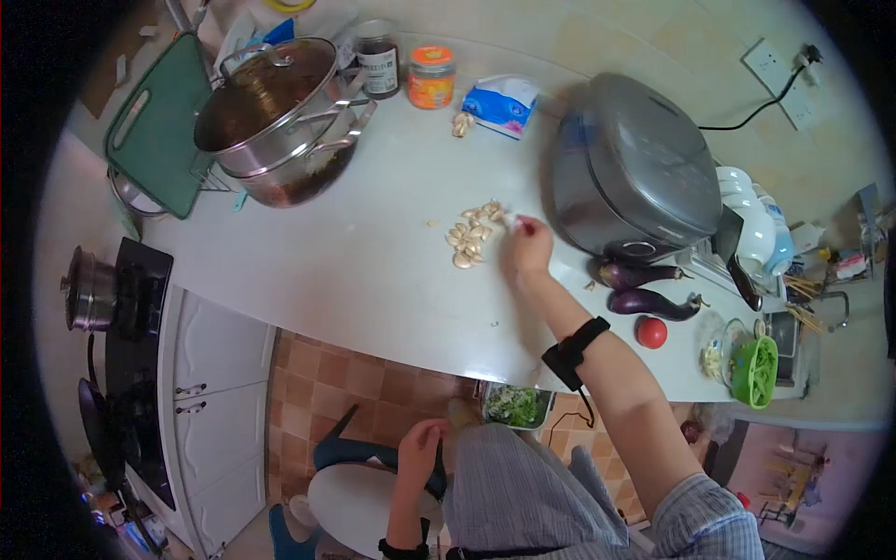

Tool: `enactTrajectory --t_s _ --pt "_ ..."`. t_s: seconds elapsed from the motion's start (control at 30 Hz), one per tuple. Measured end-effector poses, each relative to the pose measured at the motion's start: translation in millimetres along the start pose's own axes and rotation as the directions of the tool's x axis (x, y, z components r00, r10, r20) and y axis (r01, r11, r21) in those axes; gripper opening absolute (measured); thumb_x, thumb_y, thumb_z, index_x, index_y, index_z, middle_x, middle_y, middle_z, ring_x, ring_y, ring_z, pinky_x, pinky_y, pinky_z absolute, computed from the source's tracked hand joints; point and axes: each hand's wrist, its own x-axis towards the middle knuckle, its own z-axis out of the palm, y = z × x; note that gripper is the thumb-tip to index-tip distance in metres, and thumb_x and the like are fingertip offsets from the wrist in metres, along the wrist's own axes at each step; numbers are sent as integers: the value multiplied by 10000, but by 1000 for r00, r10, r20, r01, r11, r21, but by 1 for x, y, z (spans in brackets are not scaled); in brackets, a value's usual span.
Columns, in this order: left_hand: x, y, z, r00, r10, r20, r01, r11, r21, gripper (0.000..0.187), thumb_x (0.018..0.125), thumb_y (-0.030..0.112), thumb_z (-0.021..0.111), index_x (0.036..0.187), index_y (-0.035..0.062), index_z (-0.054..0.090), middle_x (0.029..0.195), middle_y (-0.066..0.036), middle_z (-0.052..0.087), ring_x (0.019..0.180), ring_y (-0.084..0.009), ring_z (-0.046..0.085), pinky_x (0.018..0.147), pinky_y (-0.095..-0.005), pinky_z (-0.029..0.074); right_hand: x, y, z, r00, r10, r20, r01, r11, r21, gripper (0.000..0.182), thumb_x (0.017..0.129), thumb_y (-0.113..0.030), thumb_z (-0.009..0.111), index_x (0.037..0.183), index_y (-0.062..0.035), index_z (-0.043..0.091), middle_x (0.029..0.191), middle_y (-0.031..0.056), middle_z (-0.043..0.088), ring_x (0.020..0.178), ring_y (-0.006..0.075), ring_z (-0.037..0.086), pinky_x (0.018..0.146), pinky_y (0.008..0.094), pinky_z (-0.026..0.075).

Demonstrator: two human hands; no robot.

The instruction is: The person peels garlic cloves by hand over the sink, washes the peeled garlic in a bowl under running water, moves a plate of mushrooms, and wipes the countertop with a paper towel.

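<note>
On the white counter (373,243) lies a loose pile of garlic cloves (464,241), pale and mostly peeled. At the pile's right edge, my right hand (533,247) is closed in a pinch. A small whitish scrap that looks like garlic skin (510,220) shows at its fingertips. My left hand (419,455) hangs below the counter edge, beside my lap. Its fingers are loosely curled and partly apart, with nothing visible in them. A garlic bulb (463,124) sits farther back, near the tissue pack (501,105).
A grey rice cooker (644,163) stands right of my hand. Two eggplants (653,301) and a tomato (651,332) lie before it. At left are a lidded steamer pot (271,131) and a stove (140,373). A tray of greens (516,407) is below the counter.
</note>
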Motion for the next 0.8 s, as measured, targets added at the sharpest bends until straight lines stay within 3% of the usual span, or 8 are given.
enactTrajectory --t_s 0.03,0.17,0.27,0.4,0.63,0.7,0.73,0.8 --pt "0 4 -1 1000 9 -6 -9 1000 -21 167 855 61 450 957 -17 556 863 -74 603 789 -128 566 717 -234 432 10 -4 3 990 35 -133 -26 997 73 132 731 -64 576 833 8 620 734 165 606 692 254 585 669 312 450" --pt "0 1 -10 999 46 14 -47 996 80 164 854 65 456 953 -19 557 867 -75 603 802 -127 565 711 -231 432 42 -18 14 957 278 -81 -285 952 -109 121 742 -52 569 840 -1 621 733 113 619 672 158 577 623 263 440" --pt "-9 23 -15 998 -53 -29 57 985 165 174 862 71 450 978 -15 547 893 -91 602 821 -139 567 730 -236 432 37 -7 37 991 -131 42 135 980 -143 136 743 -42 564 861 -5 622 714 100 608 669 140 564 612 261 438" --pt "-3 -9 -21 998 16 -58 -15 1000 10 179 864 72 447 990 -15 540 892 -92 604 815 -140 571 723 -234 436 29 -7 31 916 -121 382 126 992 13 165 721 0 537 849 -20 638 744 135 616 664 219 577 648 291 450" --pt "2 11 -20 999 -43 -16 43 999 4 184 866 77 443 996 -9 540 905 -97 600 838 -145 570 699 -224 435 17 -49 46 923 -96 374 61 993 103 182 690 26 544 838 -22 637 736 132 618 654 223 577 637 297 448" --pt "3 17 -19 999 -54 3 53 994 100 186 867 79 442 1000 -7 540 907 -93 600 844 -144 567 697 -222 433 2 -61 72 828 -287 481 272 957 102 176 677 34 540 827 -8 623 760 153 601 688 250 572 643 306 446" --pt "4 12 -20 999 -51 -3 51 997 51 191 867 81 443 1008 -7 538 903 -90 601 848 -142 566 697 -225 434 -4 -70 74 832 -281 478 263 959 107 176 677 34 540 827 -8 623 760 153 601 688 250 572 643 306 446" --pt "2 7 -24 998 -58 -5 59 998 9 197 867 83 443 1017 -6 535 898 -87 602 852 -141 564 698 -229 434 -14 -80 71 777 49 627 84 980 -181 174 683 34 529 831 -10 609 805 169 575 739 261 559 660 308 442"
